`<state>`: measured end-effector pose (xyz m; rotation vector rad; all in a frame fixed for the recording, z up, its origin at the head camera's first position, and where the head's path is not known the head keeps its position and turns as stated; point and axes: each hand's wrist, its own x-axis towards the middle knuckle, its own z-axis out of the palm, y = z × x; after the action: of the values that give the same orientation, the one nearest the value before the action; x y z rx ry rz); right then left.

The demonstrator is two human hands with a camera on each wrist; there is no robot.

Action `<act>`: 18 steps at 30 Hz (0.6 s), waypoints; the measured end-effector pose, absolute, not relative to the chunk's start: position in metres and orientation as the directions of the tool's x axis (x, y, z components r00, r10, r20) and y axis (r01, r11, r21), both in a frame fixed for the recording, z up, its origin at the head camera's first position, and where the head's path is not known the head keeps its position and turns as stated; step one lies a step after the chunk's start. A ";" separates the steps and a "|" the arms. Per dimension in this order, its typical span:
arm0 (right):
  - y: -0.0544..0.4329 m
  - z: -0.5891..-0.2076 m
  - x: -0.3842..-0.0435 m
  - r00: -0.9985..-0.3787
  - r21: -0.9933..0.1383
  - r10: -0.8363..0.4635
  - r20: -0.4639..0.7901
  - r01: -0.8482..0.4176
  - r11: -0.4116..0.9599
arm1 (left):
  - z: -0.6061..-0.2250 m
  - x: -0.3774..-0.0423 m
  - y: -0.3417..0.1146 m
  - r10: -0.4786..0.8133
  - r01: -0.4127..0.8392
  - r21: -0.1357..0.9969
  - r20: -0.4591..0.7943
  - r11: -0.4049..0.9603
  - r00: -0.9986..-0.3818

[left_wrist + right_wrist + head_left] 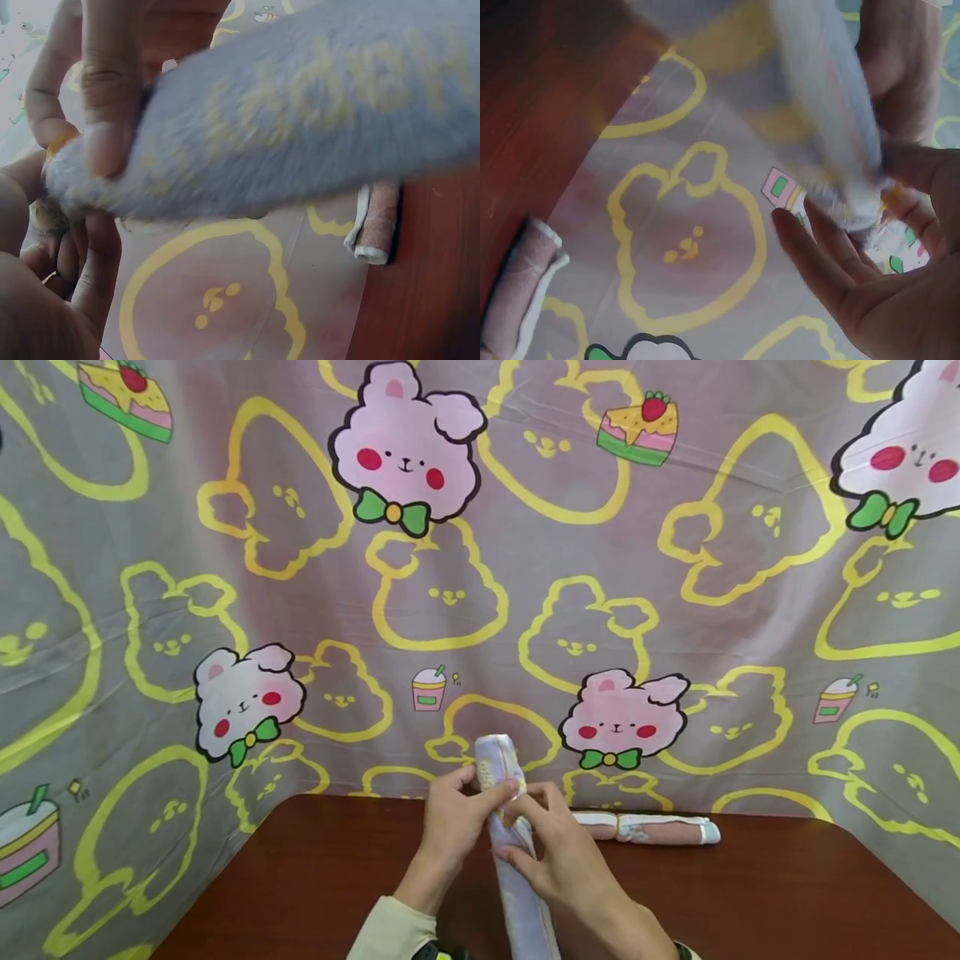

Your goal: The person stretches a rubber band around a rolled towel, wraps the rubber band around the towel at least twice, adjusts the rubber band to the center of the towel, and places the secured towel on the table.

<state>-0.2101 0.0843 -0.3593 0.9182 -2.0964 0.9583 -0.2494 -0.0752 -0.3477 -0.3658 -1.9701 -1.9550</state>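
A rolled lavender towel (521, 902) with yellow lettering slants up from the table's front in the head view. Near its upper end my left hand (453, 818) grips it, thumb lying across the front. My right hand (573, 856) is at its right side, thumb against the roll, its fingers pinching a small orange-yellow rubber band (512, 817) at the towel. Between the fingers, a bit of this orange band (61, 142) shows in the left wrist view too; the rest is hidden. The towel (829, 112) is blurred in the right wrist view.
Behind the right hand, a second rolled towel (667, 829), pinkish brown and white with a yellow band round it, lies on the dark red-brown table (337, 860). A cartoon-printed curtain (465, 668) hangs at the table's back and sides.
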 end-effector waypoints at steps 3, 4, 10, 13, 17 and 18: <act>0.085 -0.359 -0.209 -0.537 -0.353 -0.304 0.787 -0.795 0.493 | -0.346 -0.250 -0.076 -0.059 0.396 0.918 0.396 0.010 -0.917; 0.085 -0.358 -0.209 -0.542 -0.372 -0.299 0.785 -0.799 0.472 | -0.346 -0.250 -0.078 -0.048 0.385 0.923 0.384 -0.003 -0.922; 0.093 -0.348 -0.208 -0.741 -0.715 -0.282 0.609 -0.667 0.210 | -0.345 -0.254 -0.087 0.173 0.324 0.934 0.347 -0.149 -0.922; 0.099 -0.342 -0.208 -0.829 -0.845 -0.289 0.479 -0.525 0.105 | -0.345 -0.255 -0.092 0.312 0.302 0.934 0.349 -0.189 -0.884; 0.104 -0.339 -0.209 -0.839 -0.892 -0.371 0.398 -0.448 0.055 | -0.347 -0.257 -0.092 0.351 0.329 0.931 0.365 -0.159 -0.862; 0.105 -0.339 -0.210 -0.832 -0.887 -0.389 0.397 -0.456 0.070 | -0.348 -0.257 -0.092 0.330 0.346 0.927 0.375 -0.145 -0.866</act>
<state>-0.2099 0.1050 -0.3391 0.8920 -2.2572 1.9077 -0.2569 -0.0917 -0.3475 -0.8095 -2.0469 -2.2259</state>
